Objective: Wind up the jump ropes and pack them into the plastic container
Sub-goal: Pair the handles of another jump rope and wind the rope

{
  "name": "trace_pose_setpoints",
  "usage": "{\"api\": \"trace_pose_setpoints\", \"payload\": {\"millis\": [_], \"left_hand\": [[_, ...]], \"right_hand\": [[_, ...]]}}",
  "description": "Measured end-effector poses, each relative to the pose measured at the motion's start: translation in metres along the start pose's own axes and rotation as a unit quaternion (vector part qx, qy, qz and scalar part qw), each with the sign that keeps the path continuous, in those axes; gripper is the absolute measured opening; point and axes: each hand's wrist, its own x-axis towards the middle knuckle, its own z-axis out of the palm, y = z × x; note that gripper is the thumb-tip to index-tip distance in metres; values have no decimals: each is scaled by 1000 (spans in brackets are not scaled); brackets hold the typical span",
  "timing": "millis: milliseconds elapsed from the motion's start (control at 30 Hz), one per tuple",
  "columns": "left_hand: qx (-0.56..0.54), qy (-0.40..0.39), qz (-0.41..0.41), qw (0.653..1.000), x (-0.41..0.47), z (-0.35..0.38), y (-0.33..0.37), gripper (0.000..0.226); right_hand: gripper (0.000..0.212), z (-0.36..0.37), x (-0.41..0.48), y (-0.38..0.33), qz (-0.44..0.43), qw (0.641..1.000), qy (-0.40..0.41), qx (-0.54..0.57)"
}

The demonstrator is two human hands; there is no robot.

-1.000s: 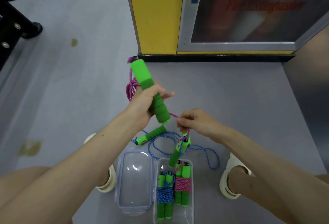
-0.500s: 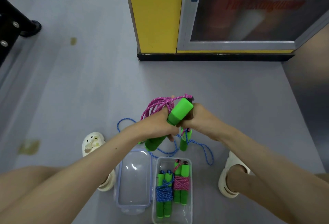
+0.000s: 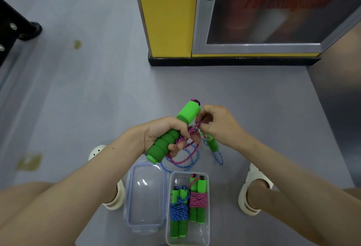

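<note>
**Head view, looking down at the floor.** My left hand [image 3: 162,135], centre frame, is wrapped tight round a green foam handle [image 3: 188,112]. The handle lies tilted, its capped end toward the upper right and its butt toward the lower left. My right hand [image 3: 219,126], just right of it, pinches the pink rope [image 3: 192,129] between thumb and fingertips, close beside the handle. Slack pink loops hang below my left fingers. A second green handle [image 3: 212,144] shows just under my right hand; I cannot tell which rope it belongs to. A loose blue rope [image 3: 222,160] lies on the grey floor beneath both hands. At lower centre stands the open plastic container [image 3: 208,206], with its clear lid [image 3: 146,195] lying touching its left side. Inside, side by side, are a blue wound rope [image 3: 179,209] on the left and a pink wound rope [image 3: 197,199] on the right. A yellow cabinet [image 3: 168,11] fills the upper centre.
</note>
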Motion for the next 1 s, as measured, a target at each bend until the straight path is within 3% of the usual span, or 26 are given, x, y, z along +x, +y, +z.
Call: {"api": "trace_pose_setpoints", "payload": {"millis": [133,233,400,500,700,833,900,1000], "left_hand": [[-48,-155,58,985,1,2,-2,51],[-92,-175,107,974,4,5,-4,71],[-111,-224,172,953,-2,-4,0,56],[-108,-223,189,950,-2,-4,1,57],[-88,-199,189,958,-3,-2,-2,58],[-89,-164,185,965,-2,0,-3,85],[-91,-151,187,966,-1,2,-3,94],[-87,-122,187,971,0,4,-1,80]], "right_hand": [[24,-3,5,8,11,1000,-3,-7],[13,-4,6,14,47,998,-11,44],[13,-4,5,15,57,997,-39,27],[13,-5,5,10,81,993,-69,59],[22,4,6,22,77,995,-43,-46],[29,2,3,15,78,993,-38,-74],[27,2,0,11,102,994,-35,4],[39,-1,-4,4,133,967,-39,213]]}}
